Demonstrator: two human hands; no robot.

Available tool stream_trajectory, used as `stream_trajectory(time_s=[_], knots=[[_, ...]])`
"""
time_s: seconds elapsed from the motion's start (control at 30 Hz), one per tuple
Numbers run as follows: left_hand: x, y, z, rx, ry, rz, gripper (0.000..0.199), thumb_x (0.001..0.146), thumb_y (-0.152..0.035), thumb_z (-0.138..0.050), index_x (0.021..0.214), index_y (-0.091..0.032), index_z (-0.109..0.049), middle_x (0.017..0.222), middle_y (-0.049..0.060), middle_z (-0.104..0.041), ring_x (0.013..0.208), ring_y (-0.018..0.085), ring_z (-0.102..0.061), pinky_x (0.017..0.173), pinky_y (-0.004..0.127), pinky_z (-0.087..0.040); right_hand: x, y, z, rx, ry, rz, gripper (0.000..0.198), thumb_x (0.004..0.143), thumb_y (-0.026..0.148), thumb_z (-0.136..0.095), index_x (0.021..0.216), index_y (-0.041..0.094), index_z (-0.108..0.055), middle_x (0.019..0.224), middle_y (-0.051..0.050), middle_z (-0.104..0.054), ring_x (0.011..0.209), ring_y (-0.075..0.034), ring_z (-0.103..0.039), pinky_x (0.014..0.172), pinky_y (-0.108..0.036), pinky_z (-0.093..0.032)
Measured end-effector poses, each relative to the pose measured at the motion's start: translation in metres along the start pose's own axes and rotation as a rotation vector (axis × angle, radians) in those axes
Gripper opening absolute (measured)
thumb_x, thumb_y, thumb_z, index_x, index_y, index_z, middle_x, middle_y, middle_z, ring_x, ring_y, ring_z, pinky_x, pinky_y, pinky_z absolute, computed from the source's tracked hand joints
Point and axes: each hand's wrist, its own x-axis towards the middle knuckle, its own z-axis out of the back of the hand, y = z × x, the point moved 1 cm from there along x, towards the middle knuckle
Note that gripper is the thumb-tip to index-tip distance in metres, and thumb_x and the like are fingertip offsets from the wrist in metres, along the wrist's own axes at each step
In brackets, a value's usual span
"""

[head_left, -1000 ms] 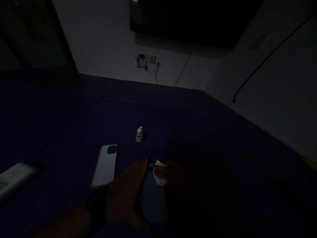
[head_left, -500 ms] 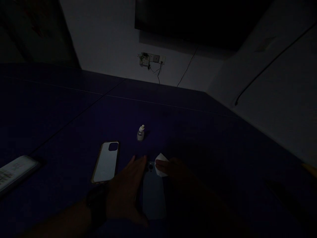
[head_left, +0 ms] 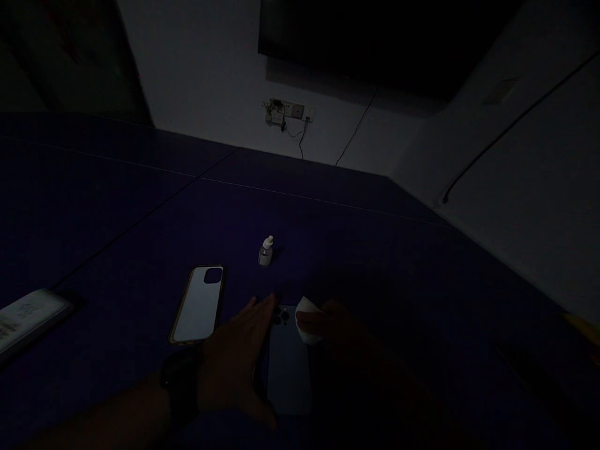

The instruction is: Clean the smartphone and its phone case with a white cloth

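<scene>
A smartphone (head_left: 288, 375) lies back side up on the dark blue table, with its camera lenses at the far end. Along its left edge rests my left hand (head_left: 237, 356), fingers stretched out near the top corner and thumb apart near the lower part; a dark watch is on that wrist. My right hand (head_left: 330, 322) pinches a folded white wipe (head_left: 304, 306) against the phone's upper right edge. To the left lies a phone case (head_left: 199, 306) with a pale back and a camera cutout. Beyond the hands stands a small dropper bottle (head_left: 265, 253) with a white cap.
A white package (head_left: 30, 319) with printing sits at the far left of the table (head_left: 328, 237). On the back wall are sockets (head_left: 293, 110) with cables, below a dark screen (head_left: 375, 44). A yellow object (head_left: 581, 328) shows at the right edge. The room is very dim.
My right hand has moved the wipe slightly down and right, from over the phone's top corner towards its right edge. The left hand stays beside the phone.
</scene>
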Motion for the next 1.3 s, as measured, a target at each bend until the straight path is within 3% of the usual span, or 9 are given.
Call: stream_trajectory(time_s=[0.13, 0.3, 0.53, 0.67, 0.8, 0.97, 1.13, 1.3], knots=[[0.000, 0.001, 0.000, 0.019, 0.013, 0.037, 0.153, 0.053, -0.071, -0.082, 0.160, -0.019, 0.013, 0.166, 0.026, -0.010, 0.150, 0.049, -0.013, 0.117, 0.069, -0.026, 0.001, 0.001, -0.001, -0.017, -0.024, -0.001, 0.059, 0.088, 0.000, -0.040, 0.140, 0.022, -0.060, 0.143, -0.006, -0.061, 0.104, -0.022, -0.061, 0.094, -0.040, -0.053], [0.001, -0.003, 0.002, 0.005, 0.038, 0.079, 0.152, 0.051, -0.071, -0.082, 0.161, -0.015, 0.007, 0.165, 0.028, -0.009, 0.150, 0.051, -0.010, 0.116, 0.071, -0.024, -0.006, -0.004, -0.004, 0.021, -0.105, -0.006, 0.052, 0.087, 0.003, -0.044, 0.130, 0.023, -0.067, 0.134, -0.007, -0.068, 0.105, -0.023, -0.063, 0.091, -0.041, -0.053], [0.001, -0.001, 0.002, 0.025, 0.049, 0.072, 0.151, 0.053, -0.068, -0.083, 0.160, -0.014, 0.008, 0.164, 0.029, -0.012, 0.150, 0.047, -0.016, 0.118, 0.066, -0.025, 0.000, -0.002, -0.009, -0.004, -0.104, 0.012, 0.059, 0.086, 0.002, -0.044, 0.140, 0.021, -0.059, 0.144, -0.007, -0.060, 0.107, -0.023, -0.059, 0.094, -0.042, -0.053], [0.001, 0.000, 0.003, 0.030, 0.049, 0.037, 0.152, 0.053, -0.069, -0.082, 0.160, -0.015, 0.012, 0.164, 0.028, -0.015, 0.150, 0.047, -0.018, 0.118, 0.067, -0.024, -0.001, -0.002, -0.003, -0.006, -0.075, -0.025, 0.060, 0.084, 0.000, -0.042, 0.136, 0.022, -0.063, 0.139, -0.006, -0.065, 0.102, -0.023, -0.060, 0.089, -0.041, -0.054], [0.001, -0.002, 0.004, 0.015, 0.026, 0.019, 0.148, 0.056, -0.068, -0.082, 0.161, -0.017, 0.008, 0.164, 0.026, -0.016, 0.149, 0.048, -0.019, 0.118, 0.069, -0.023, 0.001, 0.002, -0.003, -0.037, -0.023, 0.026, 0.061, 0.085, 0.000, -0.042, 0.139, 0.023, -0.060, 0.142, -0.005, -0.062, 0.106, -0.023, -0.060, 0.093, -0.041, -0.053], [0.002, -0.002, 0.004, -0.003, 0.028, 0.024, 0.147, 0.055, -0.068, -0.083, 0.161, -0.015, 0.002, 0.164, 0.027, -0.017, 0.149, 0.048, -0.021, 0.119, 0.068, -0.021, 0.000, 0.001, -0.001, -0.059, -0.084, -0.019, 0.053, 0.087, 0.003, -0.044, 0.134, 0.020, -0.064, 0.137, -0.007, -0.066, 0.104, -0.024, -0.059, 0.091, -0.042, -0.053], [0.002, -0.001, 0.002, 0.008, 0.035, 0.021, 0.147, 0.054, -0.069, -0.083, 0.161, -0.014, 0.003, 0.163, 0.028, -0.019, 0.149, 0.048, -0.023, 0.119, 0.068, -0.022, -0.002, 0.005, 0.004, -0.055, -0.042, 0.048, 0.053, 0.089, 0.004, -0.043, 0.133, 0.023, -0.065, 0.137, -0.005, -0.066, 0.104, -0.024, -0.060, 0.092, -0.042, -0.051], [0.001, 0.002, 0.000, 0.019, 0.020, -0.009, 0.148, 0.055, -0.070, -0.083, 0.161, -0.016, 0.005, 0.164, 0.027, -0.019, 0.149, 0.048, -0.023, 0.118, 0.069, -0.022, -0.003, 0.003, 0.004, -0.084, -0.023, -0.066, 0.057, 0.086, 0.004, -0.044, 0.135, 0.025, -0.064, 0.139, -0.004, -0.064, 0.106, -0.025, -0.060, 0.092, -0.044, -0.049]])
